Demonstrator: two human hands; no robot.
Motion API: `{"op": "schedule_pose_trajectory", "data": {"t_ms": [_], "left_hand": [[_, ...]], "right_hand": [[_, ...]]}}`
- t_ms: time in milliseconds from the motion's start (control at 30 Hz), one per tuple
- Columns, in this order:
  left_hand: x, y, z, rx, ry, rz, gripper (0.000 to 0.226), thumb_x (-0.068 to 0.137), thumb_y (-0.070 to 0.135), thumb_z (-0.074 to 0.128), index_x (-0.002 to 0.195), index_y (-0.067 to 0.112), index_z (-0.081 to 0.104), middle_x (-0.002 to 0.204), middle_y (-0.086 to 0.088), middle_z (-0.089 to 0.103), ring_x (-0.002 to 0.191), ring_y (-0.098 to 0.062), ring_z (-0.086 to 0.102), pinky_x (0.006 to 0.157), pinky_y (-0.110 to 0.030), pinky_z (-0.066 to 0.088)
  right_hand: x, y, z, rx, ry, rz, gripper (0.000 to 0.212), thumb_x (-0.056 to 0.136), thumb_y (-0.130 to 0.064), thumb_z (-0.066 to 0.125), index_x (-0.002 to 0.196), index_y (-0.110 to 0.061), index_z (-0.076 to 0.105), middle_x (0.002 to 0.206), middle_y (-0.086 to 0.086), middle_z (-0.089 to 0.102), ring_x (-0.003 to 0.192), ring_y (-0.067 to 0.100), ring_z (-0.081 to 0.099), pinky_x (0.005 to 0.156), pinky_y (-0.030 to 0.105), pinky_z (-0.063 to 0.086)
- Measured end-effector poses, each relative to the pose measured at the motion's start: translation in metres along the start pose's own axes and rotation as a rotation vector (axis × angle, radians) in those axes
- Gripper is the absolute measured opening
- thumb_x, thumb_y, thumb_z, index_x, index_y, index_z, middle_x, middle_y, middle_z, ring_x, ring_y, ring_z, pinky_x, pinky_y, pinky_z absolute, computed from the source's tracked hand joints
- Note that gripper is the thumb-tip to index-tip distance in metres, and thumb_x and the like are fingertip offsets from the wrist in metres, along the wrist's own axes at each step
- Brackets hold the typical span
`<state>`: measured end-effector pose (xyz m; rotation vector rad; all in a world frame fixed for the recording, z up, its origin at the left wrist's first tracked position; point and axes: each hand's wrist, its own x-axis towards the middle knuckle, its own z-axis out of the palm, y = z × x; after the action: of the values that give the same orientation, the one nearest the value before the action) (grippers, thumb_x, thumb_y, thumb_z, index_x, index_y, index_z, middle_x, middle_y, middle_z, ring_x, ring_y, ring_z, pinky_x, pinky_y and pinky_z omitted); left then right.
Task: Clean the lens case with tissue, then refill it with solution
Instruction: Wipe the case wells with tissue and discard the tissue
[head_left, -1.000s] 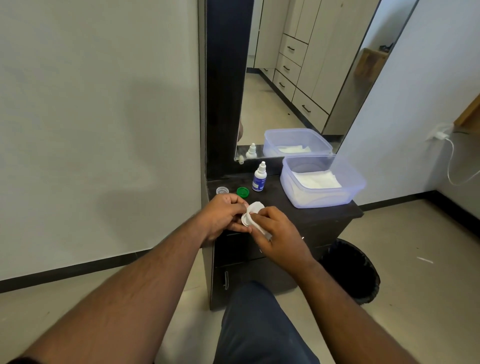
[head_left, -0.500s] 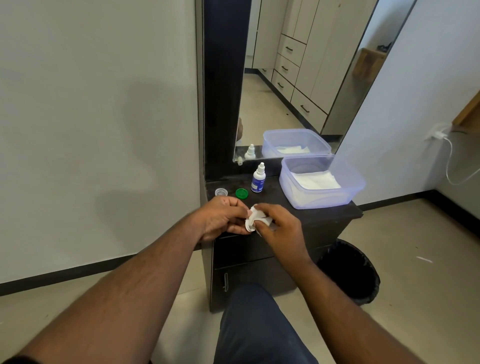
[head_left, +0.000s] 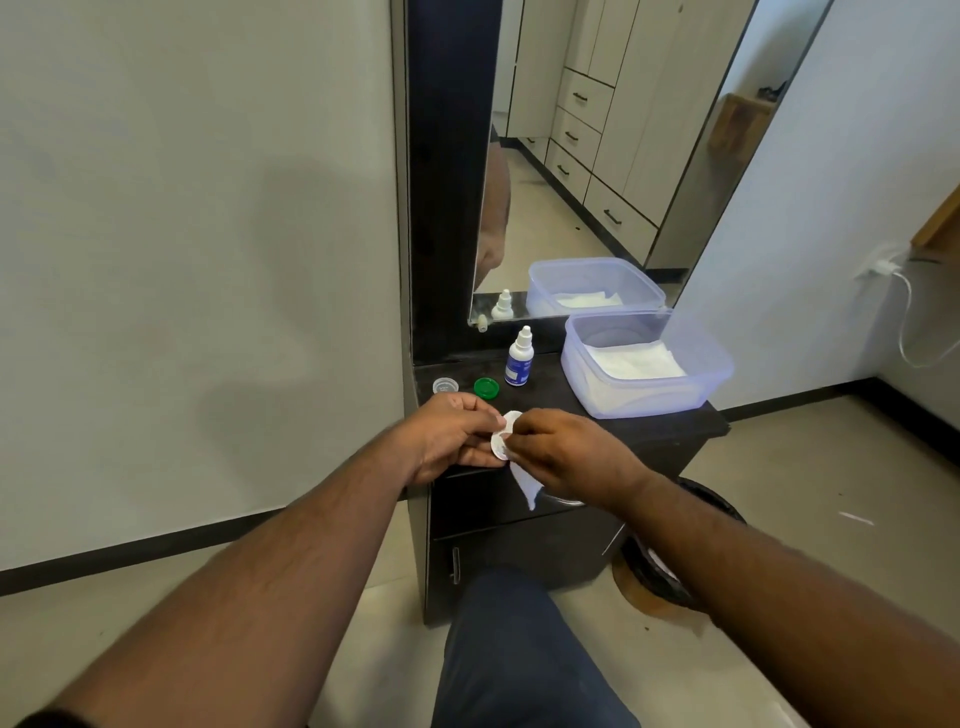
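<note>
My left hand (head_left: 452, 436) pinches the white lens case (head_left: 505, 435) above the front edge of the dark cabinet top (head_left: 550, 395). My right hand (head_left: 566, 457) presses a white tissue (head_left: 525, 483) against the case, and a strip of the tissue hangs below the fingers. The small solution bottle (head_left: 519, 358) with a blue label and white nozzle stands upright at the back. A green cap (head_left: 486, 386) and a clear cap (head_left: 445, 385) lie on the top to its left.
A clear plastic box (head_left: 711, 364) holding folded tissues sits at the right of the cabinet top. A mirror (head_left: 597, 156) stands behind it. A black bin (head_left: 670, 571) is on the floor to the right of the cabinet. My knee (head_left: 519, 649) is below the hands.
My hands stay over the cabinet's front edge while the right fingers shift on the case. The tissue, bunched against the case before, now trails down below my right hand.
</note>
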<state>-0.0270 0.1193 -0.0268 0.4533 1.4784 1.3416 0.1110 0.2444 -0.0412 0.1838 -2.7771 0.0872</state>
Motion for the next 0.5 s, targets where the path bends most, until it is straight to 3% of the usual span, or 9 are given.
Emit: {"op": "schedule_pose_trajectory", "data": {"t_ms": [133,200,233,400,500], "left_hand": [[0.003,-0.003,-0.002,-0.01,-0.01,0.004,0.015,0.088,0.002,0.063,0.103,0.001,0.061,0.097,-0.02,0.072,0.087,-0.03,0.073,0.071,-0.036,0.061],[0.006,-0.004,-0.002,0.002,-0.018,-0.001,0.009,0.089,0.004,0.063,0.097,0.001,0.063,0.093,-0.019,0.073,0.087,-0.029,0.073,0.073,-0.036,0.061],[0.006,-0.004,-0.003,0.007,-0.018,-0.005,0.009,0.089,0.005,0.063,0.097,0.0,0.063,0.093,-0.019,0.074,0.087,-0.029,0.073,0.074,-0.035,0.061],[0.008,-0.003,-0.003,0.041,-0.022,-0.018,0.009,0.091,0.005,0.06,0.097,-0.001,0.063,0.096,-0.02,0.073,0.088,-0.029,0.073,0.076,-0.036,0.061],[0.009,-0.005,-0.003,0.04,-0.016,0.0,0.003,0.091,0.004,0.059,0.091,0.002,0.06,0.099,-0.023,0.072,0.086,-0.029,0.073,0.074,-0.037,0.061]], "right_hand": [[-0.001,-0.006,0.006,0.269,0.118,0.304,0.013,0.082,-0.017,0.07,0.09,-0.008,0.076,0.087,0.008,0.068,0.077,0.018,0.064,0.069,0.029,0.053],[0.001,-0.011,0.011,0.366,0.206,0.426,0.009,0.079,-0.013,0.074,0.086,-0.007,0.076,0.085,0.006,0.069,0.076,0.01,0.061,0.071,0.017,0.048],[0.003,-0.014,0.013,0.387,0.229,0.467,0.009,0.078,-0.012,0.075,0.086,-0.008,0.076,0.085,0.006,0.069,0.076,0.008,0.06,0.072,0.012,0.045],[0.008,-0.024,0.012,0.362,0.175,0.537,0.012,0.081,-0.014,0.072,0.091,-0.008,0.075,0.089,0.007,0.067,0.077,0.009,0.055,0.069,0.011,0.039],[0.015,-0.031,0.011,0.373,0.198,0.635,0.009,0.08,-0.015,0.074,0.083,-0.007,0.073,0.083,0.002,0.062,0.073,0.006,0.051,0.064,0.011,0.035]]}}
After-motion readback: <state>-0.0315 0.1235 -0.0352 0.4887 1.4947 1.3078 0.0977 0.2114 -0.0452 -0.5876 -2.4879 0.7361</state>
